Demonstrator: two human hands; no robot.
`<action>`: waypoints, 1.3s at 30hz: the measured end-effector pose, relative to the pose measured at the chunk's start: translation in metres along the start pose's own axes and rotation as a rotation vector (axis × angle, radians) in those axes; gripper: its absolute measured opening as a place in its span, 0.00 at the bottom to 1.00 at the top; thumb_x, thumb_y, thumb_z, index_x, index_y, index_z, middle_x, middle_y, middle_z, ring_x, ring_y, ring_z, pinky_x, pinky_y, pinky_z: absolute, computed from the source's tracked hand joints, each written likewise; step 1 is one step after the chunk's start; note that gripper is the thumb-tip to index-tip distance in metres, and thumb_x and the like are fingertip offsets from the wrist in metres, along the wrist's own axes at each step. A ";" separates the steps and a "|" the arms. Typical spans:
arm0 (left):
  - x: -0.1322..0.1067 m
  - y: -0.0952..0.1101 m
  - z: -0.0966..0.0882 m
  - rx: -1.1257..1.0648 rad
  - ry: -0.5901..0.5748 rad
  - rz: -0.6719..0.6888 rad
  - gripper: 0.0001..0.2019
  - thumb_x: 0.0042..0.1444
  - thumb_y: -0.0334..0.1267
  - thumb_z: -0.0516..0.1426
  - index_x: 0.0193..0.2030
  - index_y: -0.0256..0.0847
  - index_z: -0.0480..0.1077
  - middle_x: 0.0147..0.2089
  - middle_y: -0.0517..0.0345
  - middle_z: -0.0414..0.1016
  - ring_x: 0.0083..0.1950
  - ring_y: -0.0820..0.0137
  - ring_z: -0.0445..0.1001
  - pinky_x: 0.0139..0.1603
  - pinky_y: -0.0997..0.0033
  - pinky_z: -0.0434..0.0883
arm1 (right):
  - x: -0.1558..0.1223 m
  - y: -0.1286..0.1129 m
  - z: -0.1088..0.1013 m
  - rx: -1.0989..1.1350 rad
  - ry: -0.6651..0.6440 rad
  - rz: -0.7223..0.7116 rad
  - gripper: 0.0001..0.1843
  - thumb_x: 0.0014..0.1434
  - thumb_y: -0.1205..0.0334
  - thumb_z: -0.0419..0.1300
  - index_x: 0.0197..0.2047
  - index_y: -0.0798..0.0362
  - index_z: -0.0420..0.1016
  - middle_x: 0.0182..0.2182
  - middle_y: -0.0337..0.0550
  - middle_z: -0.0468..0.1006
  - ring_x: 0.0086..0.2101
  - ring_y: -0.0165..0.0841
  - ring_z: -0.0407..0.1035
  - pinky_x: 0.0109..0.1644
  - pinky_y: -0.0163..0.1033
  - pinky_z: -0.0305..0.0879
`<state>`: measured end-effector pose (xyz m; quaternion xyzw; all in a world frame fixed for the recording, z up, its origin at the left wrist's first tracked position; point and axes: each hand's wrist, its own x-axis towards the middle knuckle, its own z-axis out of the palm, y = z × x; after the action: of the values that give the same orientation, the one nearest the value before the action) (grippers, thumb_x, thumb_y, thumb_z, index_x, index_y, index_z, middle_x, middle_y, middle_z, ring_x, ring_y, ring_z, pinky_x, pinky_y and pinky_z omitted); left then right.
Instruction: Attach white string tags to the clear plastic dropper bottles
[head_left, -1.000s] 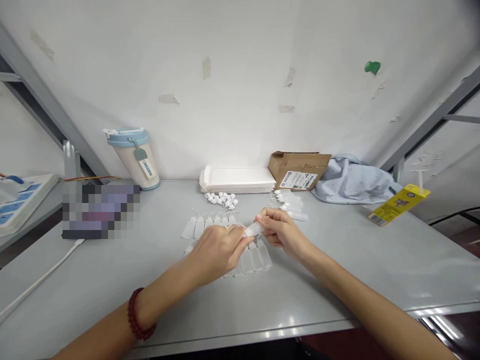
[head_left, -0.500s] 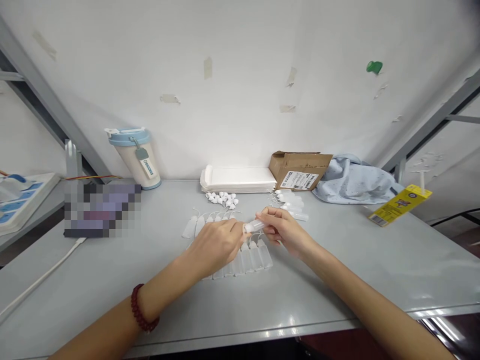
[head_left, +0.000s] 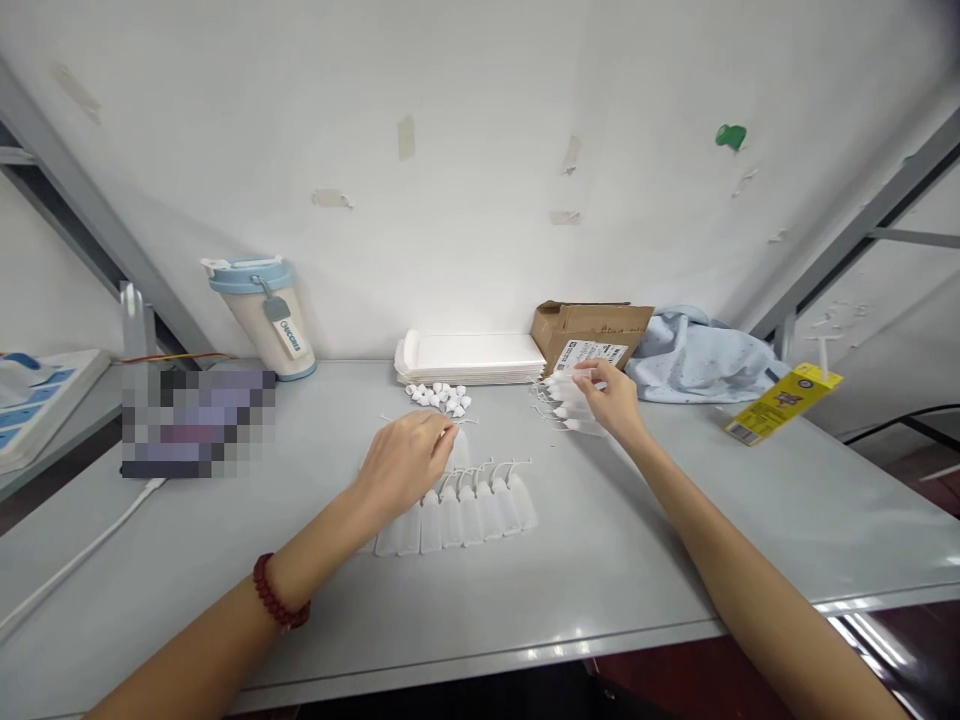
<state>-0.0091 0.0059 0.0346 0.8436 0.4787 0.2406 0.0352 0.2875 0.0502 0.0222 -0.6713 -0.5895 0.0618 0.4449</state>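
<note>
My left hand hovers over the laid-out clear plastic bottles, fingertips pinched together. Whether something small sits between them is hidden. Below it, a row of small flat bottles with white looped strings at their necks lies on the table; my hand covers some others behind. My right hand is at a small pile of similar capped bottles on the right, thumb and forefinger around the end of one plastic bottle. Behind my left hand lies a heap of small white caps.
A stack of white trays and an opened cardboard box stand by the wall. Pale blue cloth and a yellow drink carton are at right. A tumbler, a blurred phone-like device and a power strip are at left.
My hands were together on one bottle in the middle. The right has moved away to the pile at right; the left has drawn back left over the bottles. The view has shifted slightly.
</note>
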 end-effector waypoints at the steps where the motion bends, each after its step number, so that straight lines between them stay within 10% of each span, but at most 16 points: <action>1: 0.000 0.000 0.000 0.000 0.003 -0.004 0.14 0.61 0.37 0.45 0.27 0.40 0.67 0.27 0.58 0.71 0.27 0.70 0.66 0.28 0.72 0.59 | 0.001 0.003 0.001 -0.010 -0.010 -0.006 0.12 0.50 0.59 0.56 0.37 0.53 0.73 0.31 0.44 0.76 0.35 0.39 0.69 0.42 0.44 0.61; 16: 0.003 -0.007 0.002 0.012 -0.016 -0.088 0.12 0.59 0.33 0.46 0.33 0.39 0.70 0.36 0.53 0.74 0.41 0.62 0.68 0.33 0.66 0.64 | -0.008 -0.019 -0.001 -0.090 0.039 -0.277 0.08 0.54 0.63 0.54 0.35 0.53 0.72 0.37 0.49 0.76 0.43 0.43 0.67 0.49 0.48 0.59; 30: 0.018 -0.059 0.000 0.124 0.072 -0.118 0.18 0.54 0.25 0.44 0.44 0.35 0.72 0.45 0.49 0.75 0.48 0.57 0.66 0.48 0.59 0.66 | -0.050 -0.076 -0.022 0.011 -1.268 -0.051 0.15 0.52 0.59 0.53 0.16 0.55 0.63 0.12 0.36 0.68 0.16 0.25 0.61 0.22 0.31 0.57; 39: 0.024 -0.081 0.007 0.050 0.018 -0.111 0.17 0.57 0.31 0.45 0.44 0.39 0.74 0.48 0.52 0.75 0.50 0.60 0.69 0.54 0.59 0.64 | -0.057 -0.076 -0.013 -0.038 -1.388 -0.018 0.15 0.50 0.61 0.52 0.15 0.55 0.64 0.11 0.36 0.69 0.13 0.26 0.64 0.23 0.31 0.61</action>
<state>-0.0595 0.0704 0.0142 0.8141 0.5310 0.2340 0.0231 0.2229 -0.0115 0.0560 -0.4795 -0.7441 0.4628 -0.0466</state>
